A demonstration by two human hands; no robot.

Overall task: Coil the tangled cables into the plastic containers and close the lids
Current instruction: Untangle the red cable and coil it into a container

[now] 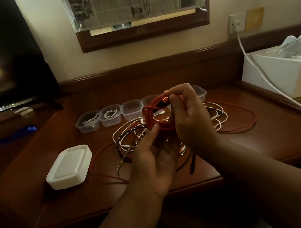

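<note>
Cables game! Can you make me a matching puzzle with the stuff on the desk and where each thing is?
Things:
1. red cable coil
2. lid stack
3. white cables already coiled
4. white box

Places:
A. inside the clear containers
B. far right of the desk
C. held in both hands
D. front left of the desk

Pairs: 1-C, 2-D, 3-A, 4-B

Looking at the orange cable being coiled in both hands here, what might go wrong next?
The orange coil hangs directly over the tangled pile, so a loop may snag the white cables beneath. The right hand pinches only the connector end while the left hand holds the bottom loosely, so the coil could spring open before reaching an empty container.
</note>
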